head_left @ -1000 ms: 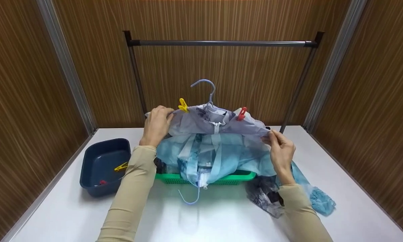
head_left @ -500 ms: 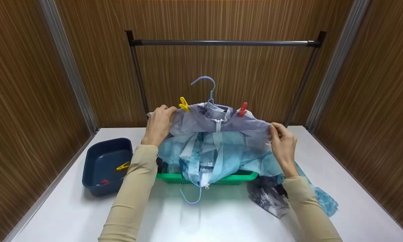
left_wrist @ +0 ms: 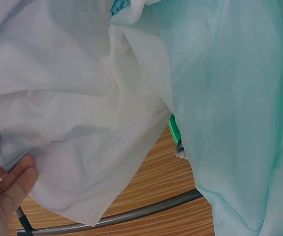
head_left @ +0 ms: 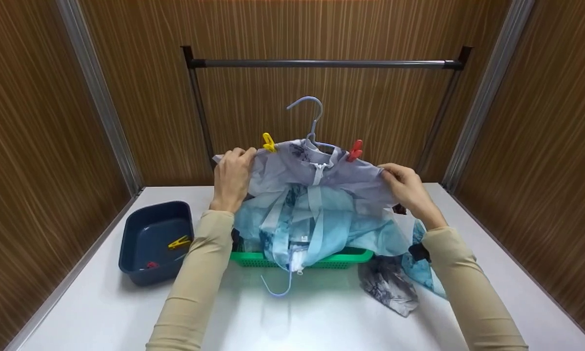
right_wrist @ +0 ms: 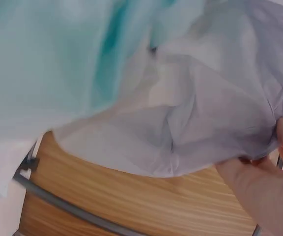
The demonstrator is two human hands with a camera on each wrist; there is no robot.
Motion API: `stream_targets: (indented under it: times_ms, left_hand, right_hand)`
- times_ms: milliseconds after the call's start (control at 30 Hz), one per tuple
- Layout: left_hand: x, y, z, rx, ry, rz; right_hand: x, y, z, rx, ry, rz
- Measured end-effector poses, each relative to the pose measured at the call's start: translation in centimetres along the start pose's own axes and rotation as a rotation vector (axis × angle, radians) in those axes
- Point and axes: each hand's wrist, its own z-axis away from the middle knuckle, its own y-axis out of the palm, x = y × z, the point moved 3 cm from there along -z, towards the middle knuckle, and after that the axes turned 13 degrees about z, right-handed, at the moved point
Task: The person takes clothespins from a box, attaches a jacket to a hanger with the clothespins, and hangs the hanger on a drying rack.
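Observation:
A thin lavender-grey zip jacket [head_left: 272, 170] hangs on a pale blue hanger [head_left: 315, 113], its hook pointing up. A yellow clothespin [head_left: 269, 142] and a red clothespin [head_left: 355, 150] grip its shoulders. My left hand [head_left: 232, 176] pinches the shoulder at the left, seen also in the left wrist view with the cloth between thumb and fingers. On the other side my right hand [head_left: 409, 187] pinches the opposite shoulder. Below lies a turquoise zip jacket [head_left: 336, 224] on a second hanger [head_left: 277, 294], over a green basket [head_left: 253, 259].
A dark blue tub [head_left: 156, 243] at the left holds a yellow clothespin [head_left: 179, 242] and a small red piece [head_left: 152, 265]. A black clothes rack [head_left: 321, 64] stands at the back. Grey patterned cloth [head_left: 390, 287] lies to the basket's right.
Both hands have raised the lavender-grey jacket and its hanger a little. My right hand has moved up and slightly inward. The turquoise jacket and the tub stay put.

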Motion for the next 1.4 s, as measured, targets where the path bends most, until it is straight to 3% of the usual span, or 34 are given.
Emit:
stream_targets:
  times_ms: [100,233,467,733,900,1200,1400]
  left_hand:
    - [-0.1,0.2,0.1,-0.008,0.005,-0.006]
    - [-0.2,0.4,0.1,-0.022,0.013,-0.021]
    - [-0.8,0.5,0.0,-0.029,0.015,-0.010]
    - [-1.3,-0.4,1.0,-0.013,0.042,0.131]
    - [-0.2,-0.6,3.4,0.070,0.058,0.140]
    - [2.4,0.0,9.7,0.380,0.067,0.262]
    - [3.1,0.7,12.8,0.403,0.018,0.293]
  right_hand:
    - [0.2,0.0,0.0,0.046,0.035,-0.060]
    - [0.7,0.2,0.0,0.030,0.048,-0.092]
    - [1.1,0.3,-0.5,-0.083,0.077,-0.135]
    - [0.4,-0.4,-0.7,-0.207,0.121,-0.171]
    - [0.0,-0.7,-1.0,-0.242,0.127,-0.185]
    - [-0.3,-1.3,-0.9,-0.252,0.163,-0.182]
    - [-0.4,-2.1,-0.7,-0.268,0.167,-0.165]
